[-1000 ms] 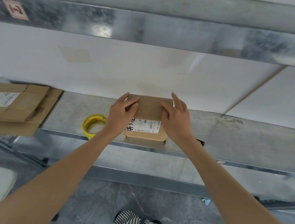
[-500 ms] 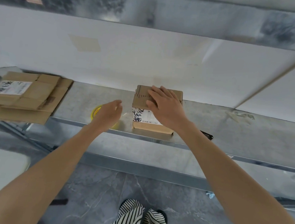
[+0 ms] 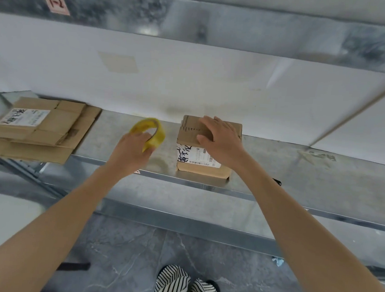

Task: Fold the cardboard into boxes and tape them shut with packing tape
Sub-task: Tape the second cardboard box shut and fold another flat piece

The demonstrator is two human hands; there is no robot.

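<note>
Since half a second ago my left hand (image 3: pixel 133 150) has lifted the yellow tape roll (image 3: pixel 152 132) off the shelf (image 3: pixel 299 177), its grip clenched on the roll just left of the box (image 3: pixel 203 156). My right hand (image 3: pixel 222 140) lies flat on the box top, fingers spread, grasping nothing. Flattened cardboard (image 3: pixel 38 129) lies at the shelf's far left.

Left hand (image 3: pixel 133 149) grip closed, right hand (image 3: pixel 221 141) flat, fingers spread
</note>
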